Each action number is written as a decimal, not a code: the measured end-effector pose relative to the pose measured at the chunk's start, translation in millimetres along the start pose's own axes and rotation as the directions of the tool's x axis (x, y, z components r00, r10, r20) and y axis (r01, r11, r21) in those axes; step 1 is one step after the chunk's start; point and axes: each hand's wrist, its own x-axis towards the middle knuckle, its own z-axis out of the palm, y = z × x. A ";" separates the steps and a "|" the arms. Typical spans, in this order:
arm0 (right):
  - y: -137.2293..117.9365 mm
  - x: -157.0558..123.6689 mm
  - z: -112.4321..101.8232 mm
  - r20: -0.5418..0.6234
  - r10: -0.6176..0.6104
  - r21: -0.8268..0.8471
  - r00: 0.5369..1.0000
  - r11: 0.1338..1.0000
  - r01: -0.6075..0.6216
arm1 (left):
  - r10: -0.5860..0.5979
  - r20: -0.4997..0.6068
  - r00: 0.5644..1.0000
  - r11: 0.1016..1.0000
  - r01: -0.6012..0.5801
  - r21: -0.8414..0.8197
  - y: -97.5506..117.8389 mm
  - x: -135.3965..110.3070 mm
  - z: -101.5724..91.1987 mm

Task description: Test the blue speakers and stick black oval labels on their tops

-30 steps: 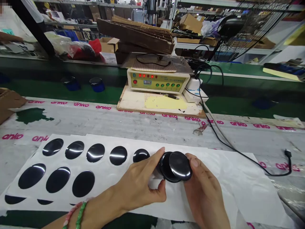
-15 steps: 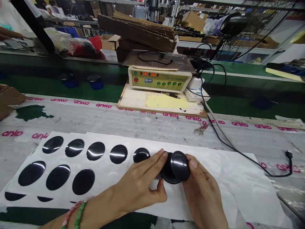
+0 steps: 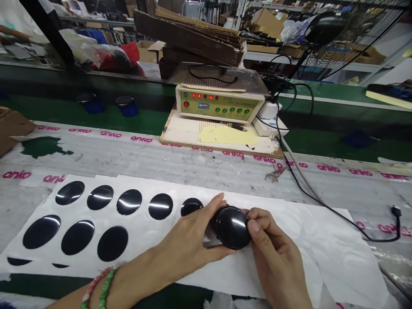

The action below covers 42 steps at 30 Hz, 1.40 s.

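My left hand grips the left side of a round black device that rests over a white backing sheet. My right hand pinches its right edge, thumb pressed on the glossy black round sticker now lying flat on the device's top. The sheet carries several glossy black round stickers in rows to the left.
A beige tester box with red lights and green buttons sits on a board at the back middle. A black cable with a plug runs across the right of the table. Two dark blue pucks sit on the green belt. A cardboard box is at far left.
The black sticker, held tilted above the device by my right hand, has been laid flat onto its top. My right thumb moved in over it. The camera view shifted slightly.
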 end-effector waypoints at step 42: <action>-25.3 2.4 -10.7 0.049 -0.274 -0.817 0.961 0.542 0.196 | 0.473 0.047 0.880 0.621 -0.370 0.691 13.7 9.2 7.0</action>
